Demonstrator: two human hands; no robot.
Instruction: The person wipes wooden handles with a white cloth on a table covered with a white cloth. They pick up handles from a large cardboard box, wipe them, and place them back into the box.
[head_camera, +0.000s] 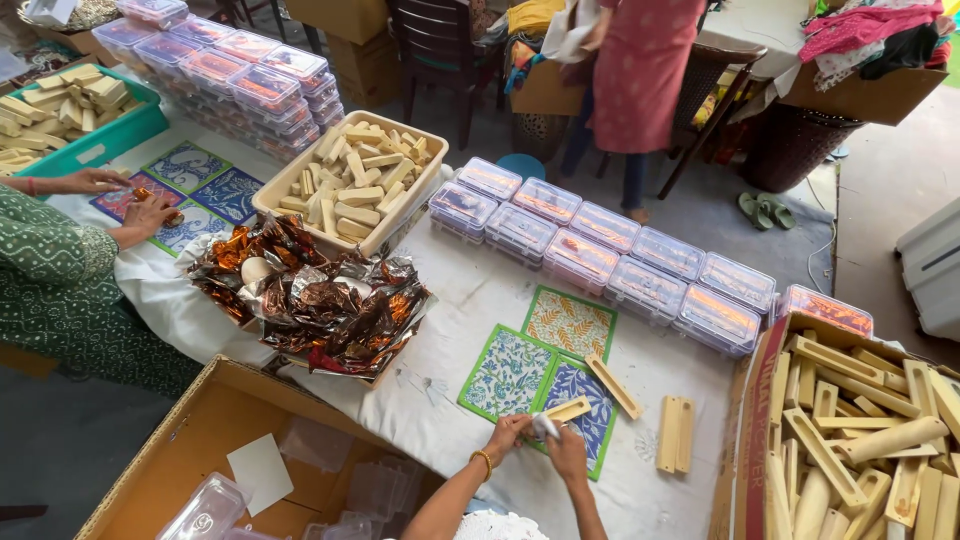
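Note:
My left hand (507, 434) holds one end of a pale wooden piece (567, 409) over a blue patterned mat (587, 411). My right hand (565, 452) presses a small white cloth (545, 427) against that piece. A green-edged floral mat (507, 373) and an orange-patterned mat (570, 323) lie beside it. A long grooved wooden piece (613, 386) rests at an angle on the white table cover, and a pair of wooden pieces (676, 434) lies to the right.
Rows of clear lidded boxes (606, 257) line the far edge. A cream tray of wooden blocks (356, 178), a foil wrapper pile (318, 294), a cardboard box of wooden parts (862, 430), an open carton (220, 455). Another person's hands (140, 213) work at left; someone stands behind.

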